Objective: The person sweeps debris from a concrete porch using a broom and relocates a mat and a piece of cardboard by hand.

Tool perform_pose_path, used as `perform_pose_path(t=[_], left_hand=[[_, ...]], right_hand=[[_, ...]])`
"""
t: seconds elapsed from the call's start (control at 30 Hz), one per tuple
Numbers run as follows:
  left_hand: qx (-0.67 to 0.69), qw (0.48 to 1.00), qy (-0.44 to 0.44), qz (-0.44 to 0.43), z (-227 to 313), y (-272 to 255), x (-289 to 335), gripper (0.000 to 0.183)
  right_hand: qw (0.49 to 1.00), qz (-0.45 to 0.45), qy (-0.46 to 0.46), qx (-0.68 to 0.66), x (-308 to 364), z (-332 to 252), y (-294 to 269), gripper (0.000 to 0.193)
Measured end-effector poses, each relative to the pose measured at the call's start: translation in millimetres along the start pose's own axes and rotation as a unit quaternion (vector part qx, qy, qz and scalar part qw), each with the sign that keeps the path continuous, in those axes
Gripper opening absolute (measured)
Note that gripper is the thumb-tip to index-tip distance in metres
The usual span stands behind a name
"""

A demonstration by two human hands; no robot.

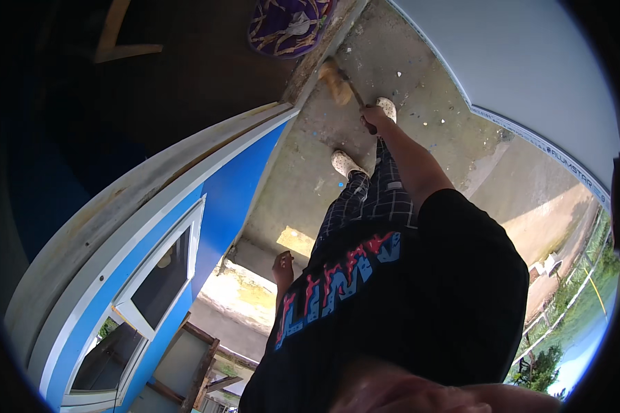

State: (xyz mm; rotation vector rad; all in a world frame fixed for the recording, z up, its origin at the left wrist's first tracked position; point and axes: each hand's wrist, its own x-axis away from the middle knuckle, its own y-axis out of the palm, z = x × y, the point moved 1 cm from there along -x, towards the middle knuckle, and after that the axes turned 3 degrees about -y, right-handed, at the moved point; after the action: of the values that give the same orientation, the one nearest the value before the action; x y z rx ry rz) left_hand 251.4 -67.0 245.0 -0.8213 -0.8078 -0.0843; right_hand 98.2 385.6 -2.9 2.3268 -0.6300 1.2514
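Currently I see, at far left, a blue panel [238,165] with a white-framed window [164,267] set in it. Above, a purple basket [255,43] sits in the dark space past a worn sill [305,74]. Next comes the left hand [282,266], low by the hip, its fingers partly curled; I can't tell whether it has hold of anything. Further right is the brush [334,84], its tan head blurred, near the sill and over the grey floor [311,138]; I can't make out whether it touches. Its handle slants down into the right hand [373,117], which is closed around it, the end poking out below. One pale shoe [348,164] is planted lower left of that hand, the other [387,107] just beside it. At far right I get a pale grey panel [530,55], with greenery [589,289] below.
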Motion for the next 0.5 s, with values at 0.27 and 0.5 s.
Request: perform_pose_path(t=[0.27,0.5], left_hand=[[-0.005,0.997,0.008,-0.076,62.7,71.4,-35.9,0.02],[-0.01,0.975,0.19,-0.118,295.9,150.6,-136.4,0.018]], right_hand=[[0.991,-0.062,0.085,0.081,108.0,-81.3,-69.3,0.009],[0.914,-0.262,0.296,0.098,3.1,40.2,-24.3,0.015]])
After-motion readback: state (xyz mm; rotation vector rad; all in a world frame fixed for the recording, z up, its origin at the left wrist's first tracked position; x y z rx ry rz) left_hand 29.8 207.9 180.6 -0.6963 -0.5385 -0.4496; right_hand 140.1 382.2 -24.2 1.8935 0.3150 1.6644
